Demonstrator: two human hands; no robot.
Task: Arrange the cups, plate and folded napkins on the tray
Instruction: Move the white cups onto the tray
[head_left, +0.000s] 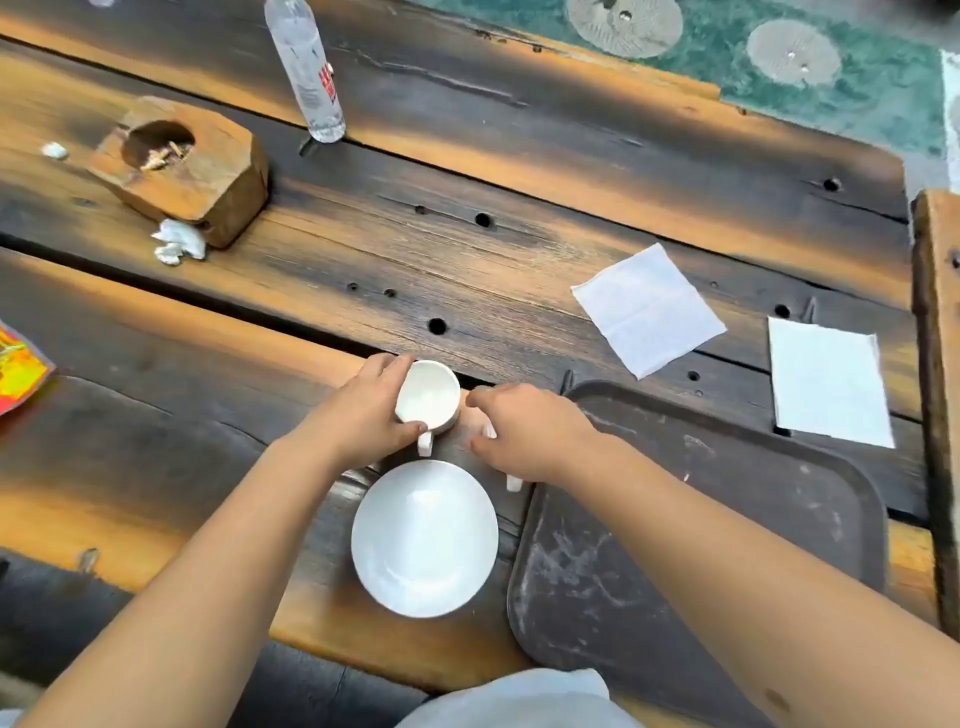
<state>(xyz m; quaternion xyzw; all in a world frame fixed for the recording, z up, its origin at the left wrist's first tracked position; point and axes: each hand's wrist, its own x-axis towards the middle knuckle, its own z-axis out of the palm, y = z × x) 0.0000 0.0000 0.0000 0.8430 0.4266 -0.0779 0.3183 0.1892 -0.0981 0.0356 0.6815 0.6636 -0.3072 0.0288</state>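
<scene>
My left hand (371, 410) grips a white cup (428, 397) by its side, rim up, handle pointing toward me. My right hand (524, 431) covers a second white cup (513, 483), of which only the handle and small bits show. Just below both cups a white plate (425, 538) lies on the wooden table. A dark, scuffed tray (727, 519) with nothing on it sits at the right. Two white napkins lie beyond the tray: one unfolded and turned at an angle (647, 309), one near the right edge (826, 382).
A wooden block ashtray (182, 166) with crumpled tissue (176, 244) stands at the far left, a clear plastic bottle (306, 67) behind it. A colourful packet (18, 364) lies at the left edge. The table (363, 249) has gaps and holes; a wooden beam (940, 364) borders the right.
</scene>
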